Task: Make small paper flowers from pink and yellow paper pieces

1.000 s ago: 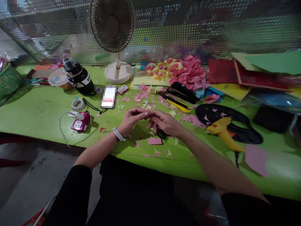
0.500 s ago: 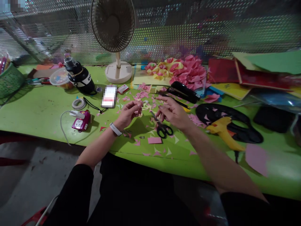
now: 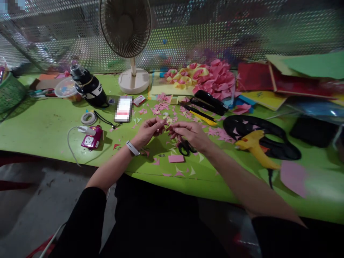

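My left hand (image 3: 149,132), with a pale band at the wrist, is pinched closed over the middle of the green table (image 3: 48,132). Close to its right, my right hand (image 3: 190,134) has its fingers drawn together. A small pale yellow piece shows at the fingertips between the two hands; what exactly each one grips is too small to make out. Black-handled scissors (image 3: 184,148) lie partly hidden under my right hand. Just in front of them is a pink paper rectangle (image 3: 176,158). Pink and pale paper scraps (image 3: 160,106) are scattered around.
A fan (image 3: 133,81), a black bottle (image 3: 92,89) and a phone (image 3: 123,109) stand or lie behind to the left. Pink paper flowers (image 3: 215,79) are heaped at the back. A yellow cutter (image 3: 202,117) and yellow glue gun (image 3: 256,148) lie right; a purple socket (image 3: 92,137) left.
My right hand has moved left and slightly down towards my left hand, and its spread fingers have come together. The yellow cutter is less covered, the scissors more so. The view has shifted slightly.
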A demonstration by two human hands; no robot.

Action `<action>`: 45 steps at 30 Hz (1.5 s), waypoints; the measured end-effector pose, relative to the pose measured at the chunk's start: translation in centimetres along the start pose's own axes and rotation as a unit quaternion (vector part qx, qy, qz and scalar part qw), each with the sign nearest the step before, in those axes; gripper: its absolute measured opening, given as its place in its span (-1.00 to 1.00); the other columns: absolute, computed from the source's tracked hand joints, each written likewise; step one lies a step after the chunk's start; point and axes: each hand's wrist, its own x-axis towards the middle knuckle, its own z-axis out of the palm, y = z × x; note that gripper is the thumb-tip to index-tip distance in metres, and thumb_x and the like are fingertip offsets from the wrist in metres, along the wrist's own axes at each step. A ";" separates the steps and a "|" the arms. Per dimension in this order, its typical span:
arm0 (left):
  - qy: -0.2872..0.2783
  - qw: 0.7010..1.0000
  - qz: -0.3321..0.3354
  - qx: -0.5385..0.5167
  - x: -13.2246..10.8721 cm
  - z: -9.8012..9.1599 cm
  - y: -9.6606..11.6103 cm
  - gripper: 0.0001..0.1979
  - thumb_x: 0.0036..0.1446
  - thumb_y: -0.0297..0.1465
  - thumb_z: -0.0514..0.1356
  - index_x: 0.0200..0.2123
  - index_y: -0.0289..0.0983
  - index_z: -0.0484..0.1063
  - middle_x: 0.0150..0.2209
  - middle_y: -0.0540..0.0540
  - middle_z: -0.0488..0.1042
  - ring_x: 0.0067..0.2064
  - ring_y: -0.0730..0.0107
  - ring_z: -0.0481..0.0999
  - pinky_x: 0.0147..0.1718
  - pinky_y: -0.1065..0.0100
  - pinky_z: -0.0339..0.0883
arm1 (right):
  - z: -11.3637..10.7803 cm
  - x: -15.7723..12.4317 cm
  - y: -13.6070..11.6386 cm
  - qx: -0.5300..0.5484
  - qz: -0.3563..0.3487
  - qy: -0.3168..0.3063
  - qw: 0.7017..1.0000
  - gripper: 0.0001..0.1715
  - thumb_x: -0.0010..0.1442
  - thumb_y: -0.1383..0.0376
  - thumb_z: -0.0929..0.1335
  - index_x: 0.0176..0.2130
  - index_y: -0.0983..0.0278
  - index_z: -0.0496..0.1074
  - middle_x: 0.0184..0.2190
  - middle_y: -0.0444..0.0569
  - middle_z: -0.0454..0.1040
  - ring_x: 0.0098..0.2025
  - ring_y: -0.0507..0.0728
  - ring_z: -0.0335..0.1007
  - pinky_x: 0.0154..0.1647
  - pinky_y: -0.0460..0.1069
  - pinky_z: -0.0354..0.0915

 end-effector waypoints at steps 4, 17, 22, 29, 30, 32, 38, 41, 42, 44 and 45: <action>0.003 1.000 0.003 0.007 0.0 0.0 -0.1 -0.59 0.03 -0.07 0.38 -0.47 -0.30 0.44 -0.56 0.07 0.34 -0.56 0.66 0.21 -0.53 0.48 0.03 | 0.5 -0.1 0.4 -0.003 -0.005 -0.015 1.000 -0.66 0.14 0.08 0.47 -0.15 0.23 0.57 -0.27 0.00 0.59 -0.36 0.10 0.49 -0.52 -0.05 0.43; -0.014 1.000 0.001 -0.011 0.0 0.4 -0.2 -0.60 -0.01 -0.08 0.41 -0.49 -0.30 0.45 -0.60 0.09 0.31 -0.59 0.66 0.19 -0.56 0.45 -0.01 | 1.2 0.0 0.6 0.071 0.041 -0.002 0.997 -0.65 0.03 0.04 0.54 -0.33 0.25 0.54 -0.54 -0.17 0.42 -0.61 -0.05 0.25 -0.69 -0.13 0.24; -0.007 1.000 -0.007 -0.018 -0.1 0.2 -0.4 -0.62 0.02 -0.06 0.38 -0.42 -0.29 0.52 -0.57 0.08 0.34 -0.58 0.66 0.22 -0.56 0.46 0.02 | 1.4 0.1 0.9 0.118 0.045 -0.001 0.992 -0.69 -0.01 0.10 0.56 -0.38 0.24 0.51 -0.56 -0.18 0.40 -0.61 -0.07 0.25 -0.68 -0.15 0.23; 0.018 0.999 -0.038 -0.014 -0.5 0.6 -0.1 -0.56 0.07 -0.01 0.32 -0.33 -0.32 0.58 -0.43 -0.04 0.51 -0.47 0.57 0.46 -0.53 0.48 0.16 | 0.9 0.9 1.7 0.131 -0.040 0.149 0.979 -0.79 0.05 0.18 0.52 -0.36 0.23 0.51 -0.57 -0.20 0.41 -0.60 -0.07 0.25 -0.61 -0.15 0.27; 0.005 0.999 -0.043 -0.007 -0.6 0.7 -0.1 -0.57 0.05 -0.03 0.34 -0.31 -0.32 0.58 -0.39 -0.06 0.54 -0.43 0.54 0.50 -0.52 0.48 0.20 | 0.9 1.0 1.7 0.126 -0.047 0.162 0.977 -0.80 0.05 0.18 0.52 -0.37 0.23 0.51 -0.58 -0.21 0.40 -0.60 -0.08 0.25 -0.61 -0.15 0.26; -0.008 0.999 -0.045 0.005 -0.7 0.9 -0.2 -0.58 0.01 -0.07 0.39 -0.26 -0.32 0.57 -0.33 -0.08 0.57 -0.38 0.51 0.54 -0.48 0.48 0.27 | 0.8 1.1 1.7 0.115 -0.056 0.178 0.976 -0.81 0.06 0.18 0.51 -0.37 0.23 0.50 -0.60 -0.22 0.38 -0.61 -0.07 0.24 -0.61 -0.15 0.26; -0.003 0.999 -0.043 0.010 -0.5 1.0 -0.7 -0.58 -0.02 -0.11 0.41 -0.24 -0.34 0.55 -0.33 -0.08 0.59 -0.38 0.52 0.55 -0.40 0.45 0.38 | 1.0 0.9 1.4 0.092 -0.066 0.188 0.976 -0.87 0.08 0.23 0.49 -0.38 0.23 0.53 -0.57 -0.20 0.43 -0.57 -0.07 0.31 -0.55 -0.16 0.30; -0.002 0.999 -0.040 0.011 -0.5 1.0 -0.5 -0.60 0.00 -0.13 0.40 -0.25 -0.34 0.54 -0.34 -0.07 0.58 -0.40 0.54 0.55 -0.41 0.46 0.39 | 1.0 0.9 1.4 0.084 -0.065 0.182 0.978 -0.88 0.09 0.23 0.49 -0.38 0.23 0.53 -0.55 -0.19 0.45 -0.55 -0.06 0.36 -0.53 -0.15 0.33; 0.001 0.999 -0.037 0.010 -0.5 0.9 -0.5 -0.61 0.01 -0.14 0.40 -0.25 -0.34 0.54 -0.34 -0.08 0.58 -0.40 0.53 0.55 -0.41 0.46 0.40 | 0.9 0.9 1.4 0.081 -0.065 0.178 0.979 -0.87 0.10 0.22 0.48 -0.36 0.23 0.53 -0.53 -0.18 0.47 -0.54 -0.05 0.38 -0.53 -0.15 0.33; 0.012 1.000 -0.027 0.006 -0.5 0.8 -0.4 -0.62 0.01 -0.15 0.40 -0.25 -0.34 0.54 -0.32 -0.09 0.59 -0.38 0.52 0.55 -0.40 0.45 0.41 | 0.5 1.0 1.4 0.067 -0.067 0.177 0.980 -0.84 0.15 0.19 0.45 -0.29 0.23 0.54 -0.46 -0.14 0.52 -0.52 -0.03 0.43 -0.55 -0.14 0.33; 0.018 1.000 -0.020 0.004 -0.4 0.7 -0.4 -0.62 0.01 -0.15 0.40 -0.24 -0.33 0.54 -0.30 -0.10 0.60 -0.36 0.51 0.56 -0.39 0.44 0.42 | 0.2 1.1 1.5 0.052 -0.071 0.181 0.980 -0.82 0.17 0.17 0.44 -0.25 0.23 0.54 -0.42 -0.12 0.55 -0.51 -0.02 0.45 -0.56 -0.14 0.32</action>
